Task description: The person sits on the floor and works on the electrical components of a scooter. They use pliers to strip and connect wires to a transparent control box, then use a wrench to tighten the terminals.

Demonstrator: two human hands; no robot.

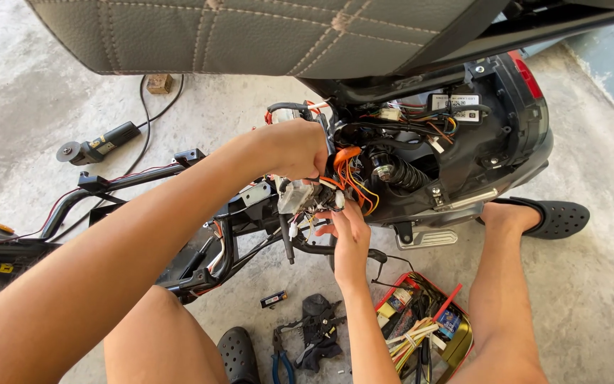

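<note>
Person crouches beside a stripped scooter [463, 142], quilted seat [264, 35] tipped up overhead, frame tubes [129, 178] bare to the left.

Left hand [294, 148]: closed in a fist around a bundle of wires [346, 171], orange and white strands spilling out below the knuckles. Firm wrap, fingers curled shut on it.

Right hand [349, 231]: comes up from below, fingertips pinched narrow on small white connectors [321, 206] just under the left hand. Whether it truly holds one or only touches, hard to tell; the fingers hide the contact.

The wire bundle sits in the open middle of the scooter body, just left of the black coil shock absorber [396, 173], with a small grey box [296, 195] touching the lower wires.

On the concrete floor [591, 299]: an open red tin [456, 334] full of cables and small parts near the right forearm; blue-handled pliers [282, 359] and a dark rag or glove [320, 327] between the knees; a small black item [273, 299] beside them. An angle grinder [97, 147] lies well apart at upper left, its cord running off. Black clogs on both feet [556, 219].
</note>
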